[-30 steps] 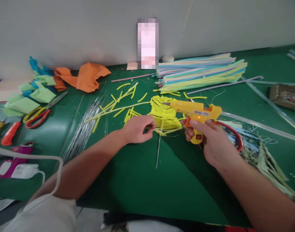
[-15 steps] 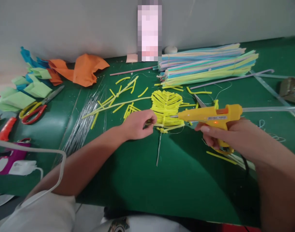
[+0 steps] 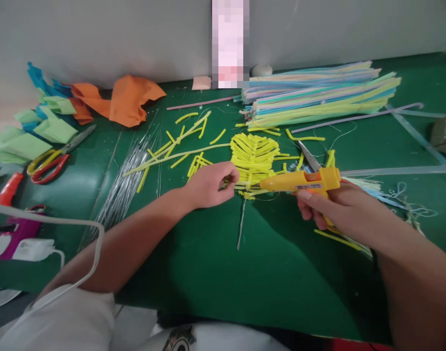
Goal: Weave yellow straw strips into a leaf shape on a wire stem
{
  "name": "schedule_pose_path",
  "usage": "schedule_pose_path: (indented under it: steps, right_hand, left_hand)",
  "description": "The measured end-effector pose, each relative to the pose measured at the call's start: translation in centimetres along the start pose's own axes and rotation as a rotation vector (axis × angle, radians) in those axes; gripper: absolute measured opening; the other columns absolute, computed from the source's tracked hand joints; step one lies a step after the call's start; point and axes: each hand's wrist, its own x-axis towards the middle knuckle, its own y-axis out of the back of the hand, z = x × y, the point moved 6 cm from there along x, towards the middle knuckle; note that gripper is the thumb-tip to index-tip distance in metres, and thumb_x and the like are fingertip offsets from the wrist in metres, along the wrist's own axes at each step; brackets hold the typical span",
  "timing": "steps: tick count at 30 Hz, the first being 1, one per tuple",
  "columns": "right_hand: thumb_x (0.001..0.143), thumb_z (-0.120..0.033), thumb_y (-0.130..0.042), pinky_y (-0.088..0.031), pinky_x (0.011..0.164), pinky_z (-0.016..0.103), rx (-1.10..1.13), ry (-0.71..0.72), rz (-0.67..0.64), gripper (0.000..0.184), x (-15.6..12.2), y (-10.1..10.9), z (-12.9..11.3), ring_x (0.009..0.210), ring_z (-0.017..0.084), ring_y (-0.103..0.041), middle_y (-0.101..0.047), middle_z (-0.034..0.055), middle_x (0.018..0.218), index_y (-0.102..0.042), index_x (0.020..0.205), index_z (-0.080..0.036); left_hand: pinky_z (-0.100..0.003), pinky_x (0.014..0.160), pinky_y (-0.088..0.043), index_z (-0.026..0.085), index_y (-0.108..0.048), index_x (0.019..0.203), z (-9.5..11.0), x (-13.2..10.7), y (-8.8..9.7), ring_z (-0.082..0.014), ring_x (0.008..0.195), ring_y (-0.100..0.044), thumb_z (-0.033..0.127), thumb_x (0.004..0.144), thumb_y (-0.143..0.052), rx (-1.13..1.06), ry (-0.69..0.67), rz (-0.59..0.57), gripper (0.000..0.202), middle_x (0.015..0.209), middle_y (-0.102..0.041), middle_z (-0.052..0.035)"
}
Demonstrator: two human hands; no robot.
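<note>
My left hand is closed in a pinch on a short yellow straw piece at the left edge of a leaf-shaped piece made of yellow straw pieces lying on the green table. My right hand grips a yellow glue gun, held level with its nozzle pointing left at the lower part of the leaf shape. A thin wire stem runs down from the leaf shape.
A bundle of pastel straws lies behind, loose yellow straw pieces and thin wires at left. Scissors, orange cloth and green paper are far left. A white cable crosses the near left.
The glue gun has swung from above the leaf shape out to the right, then come back down with its nozzle at the leaf's lower part. My left hand has stayed pinched in place.
</note>
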Motion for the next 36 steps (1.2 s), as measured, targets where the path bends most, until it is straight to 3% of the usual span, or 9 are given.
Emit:
schedule_pose_path:
  steps: [3,13,36]
  right_hand:
    - [0.072,-0.089,-0.032,-0.045,0.058,0.033,-0.021,-0.082,-0.081,0.073,-0.2,-0.4,0.1,0.053,0.018,-0.057,-0.061,0.0024,0.053,-0.061,0.058,-0.023]
    - [0.059,-0.097,-0.025,-0.043,0.065,0.037,-0.11,-0.19,-0.1,0.079,-0.4,-0.7,-0.1,0.061,0.021,-0.059,-0.061,0.0038,0.054,-0.058,0.053,-0.025]
    - [0.059,-0.098,-0.029,-0.048,0.066,0.039,-0.112,-0.187,-0.068,0.078,-0.2,-0.7,0.7,0.059,0.02,-0.062,-0.065,0.0029,0.061,-0.058,0.054,-0.025]
  left_hand:
    - [-0.022,0.057,-0.037,0.018,-0.054,0.082,0.0,0.0,0.0,-0.0083,0.059,-0.048,0.019,0.077,-0.051,0.005,-0.025,0.012,0.006,0.072,-0.057,0.0012]
    - [-0.023,0.061,-0.038,0.018,-0.054,0.083,0.1,0.2,-0.1,-0.0095,0.064,-0.051,0.015,0.076,-0.052,0.034,-0.088,0.015,0.008,0.076,-0.06,0.0002]
    - [-0.023,0.06,-0.038,0.018,-0.054,0.082,0.2,0.1,-0.2,-0.01,0.066,-0.052,0.014,0.077,-0.051,0.034,-0.089,0.008,0.007,0.079,-0.061,-0.0006]
